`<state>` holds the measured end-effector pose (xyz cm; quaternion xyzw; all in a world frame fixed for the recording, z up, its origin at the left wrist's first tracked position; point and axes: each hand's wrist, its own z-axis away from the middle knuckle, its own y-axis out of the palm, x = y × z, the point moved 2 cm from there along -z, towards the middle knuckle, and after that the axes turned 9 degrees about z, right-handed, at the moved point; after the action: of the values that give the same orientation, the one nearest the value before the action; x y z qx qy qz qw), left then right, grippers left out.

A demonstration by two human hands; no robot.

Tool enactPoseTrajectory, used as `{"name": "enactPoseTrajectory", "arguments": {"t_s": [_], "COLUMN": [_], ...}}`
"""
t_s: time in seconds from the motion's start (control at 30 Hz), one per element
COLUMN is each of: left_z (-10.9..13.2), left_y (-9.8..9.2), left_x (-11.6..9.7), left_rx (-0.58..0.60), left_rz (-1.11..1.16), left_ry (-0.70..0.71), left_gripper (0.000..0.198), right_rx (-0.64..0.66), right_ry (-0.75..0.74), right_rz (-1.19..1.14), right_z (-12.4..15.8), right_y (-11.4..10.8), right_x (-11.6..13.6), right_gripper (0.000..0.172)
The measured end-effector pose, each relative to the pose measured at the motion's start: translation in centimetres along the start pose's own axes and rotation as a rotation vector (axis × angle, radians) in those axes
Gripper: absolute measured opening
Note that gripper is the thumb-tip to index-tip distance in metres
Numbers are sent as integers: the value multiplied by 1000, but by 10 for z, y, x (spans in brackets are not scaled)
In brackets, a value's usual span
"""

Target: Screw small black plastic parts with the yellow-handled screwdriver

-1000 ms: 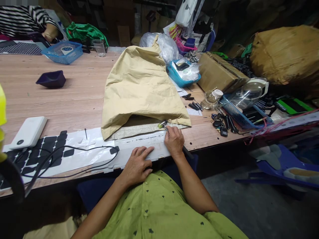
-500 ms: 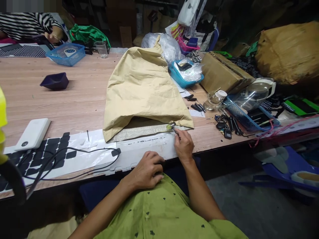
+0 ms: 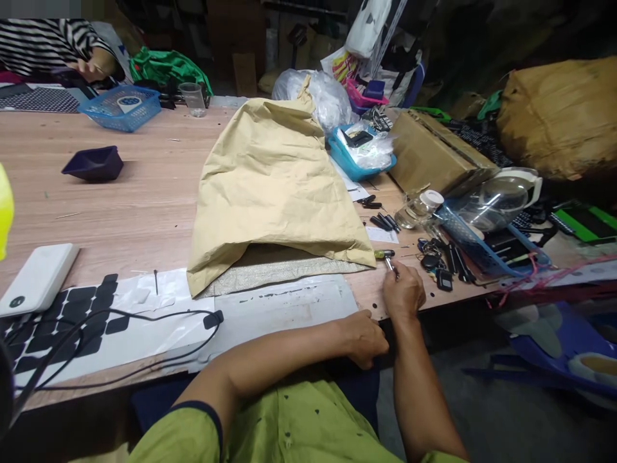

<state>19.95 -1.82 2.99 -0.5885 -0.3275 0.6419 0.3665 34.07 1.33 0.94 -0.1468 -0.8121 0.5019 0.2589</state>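
Note:
My right hand (image 3: 403,294) is wrapped round the metal handle of a small hammer (image 3: 384,254). Its head, with a yellow-green end, is by the bag's right front corner, low over the table. My left hand (image 3: 367,339) is closed at the table's front edge, just left of my right wrist; what its fingers hold, if anything, is hidden. A tan woven bag (image 3: 279,186) lies in front of me, its mouth toward me and gaping a little, showing a greyish inner side. Under its front edge is a white sheet (image 3: 284,305) with dark marks.
To the left are a white power bank (image 3: 38,278), black stick-on pads (image 3: 81,315), a cable (image 3: 144,311) and a dark tray (image 3: 94,164). On the right lie keys (image 3: 431,257), a glass jar (image 3: 418,209) and a blue basket (image 3: 463,225). Across the table sits a person in stripes (image 3: 38,48).
Both hands have moved right. The hammer has gone from the bag's mouth to beyond its right corner. My left hand has crossed from in front of my body to near my right wrist.

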Motion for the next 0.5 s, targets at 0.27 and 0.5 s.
{"name": "enactPoseTrajectory", "arguments": {"t_s": [0.27,0.5], "left_z": [-3,-18], "left_y": [5,16], "left_x": [17,20], "left_rx": [-125,-133], "left_rz": [302,688], "left_ry": [174,198], "left_gripper": [14,10], "right_rx": [-45,-132], "right_ry": [-95,-388], "right_rz": [67,-88], "right_z": [2,-56], "right_y": [-5,-36], "right_x": [-13,50], "right_gripper": [33,25]}}
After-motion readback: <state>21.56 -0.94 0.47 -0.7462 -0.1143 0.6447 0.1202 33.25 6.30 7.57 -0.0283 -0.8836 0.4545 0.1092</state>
